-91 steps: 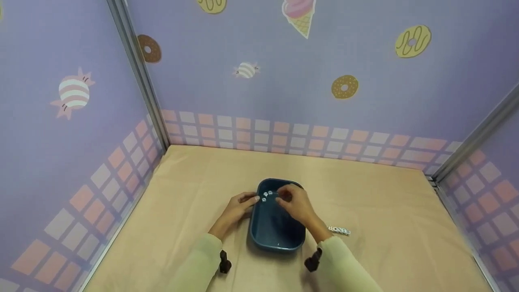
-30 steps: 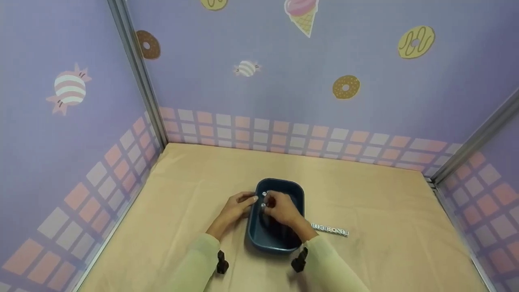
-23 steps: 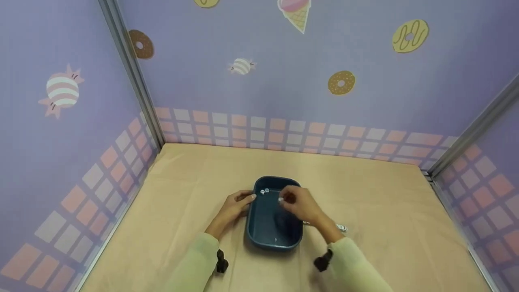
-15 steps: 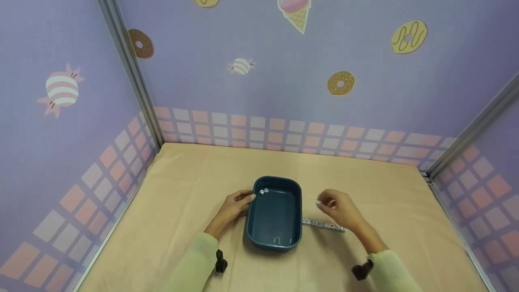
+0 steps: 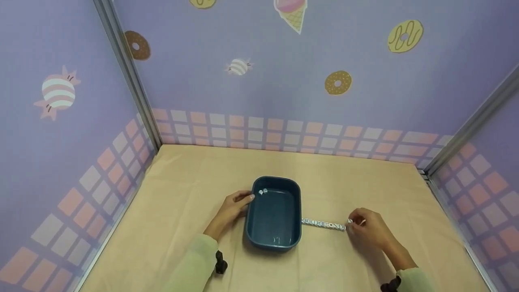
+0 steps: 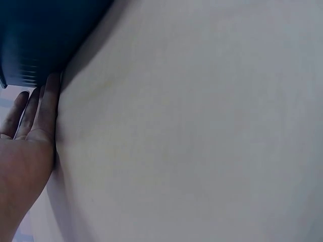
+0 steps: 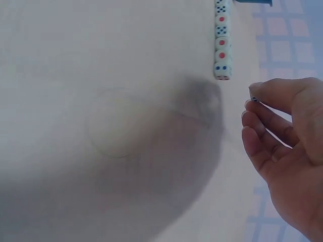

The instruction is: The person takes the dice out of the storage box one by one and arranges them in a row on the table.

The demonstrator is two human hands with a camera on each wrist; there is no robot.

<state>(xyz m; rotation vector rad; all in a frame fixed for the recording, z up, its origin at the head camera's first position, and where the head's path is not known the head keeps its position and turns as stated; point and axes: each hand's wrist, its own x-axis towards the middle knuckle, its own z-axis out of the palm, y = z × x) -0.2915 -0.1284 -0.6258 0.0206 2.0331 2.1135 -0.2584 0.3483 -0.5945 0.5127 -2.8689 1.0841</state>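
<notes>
Between the thumb and fingertips of my right hand (image 5: 371,229) a small white die (image 7: 255,99) is pinched, just off the right end of a row of dice (image 5: 323,224) on the cloth. That row, with red and dark pips, runs right from the side of a dark blue plastic box (image 5: 273,219). My left hand (image 5: 233,209) rests against the box's left side, thumb at the rim; in the left wrist view its fingers (image 6: 46,108) lie fairly straight, touching the outer wall. Two loose dice (image 5: 263,191) sit in the box's far left corner.
A pale yellowish cloth (image 5: 194,174) covers the table. Purple walls (image 5: 259,93) with printed sweets and a pink-and-white grid stand at the back and both sides, joined by grey metal posts (image 5: 125,73) at the corners.
My right hand has picked a die out of the box and carried it right and down to the row's right end. Fewer dice are in the box. My left hand has stayed at the box's side.
</notes>
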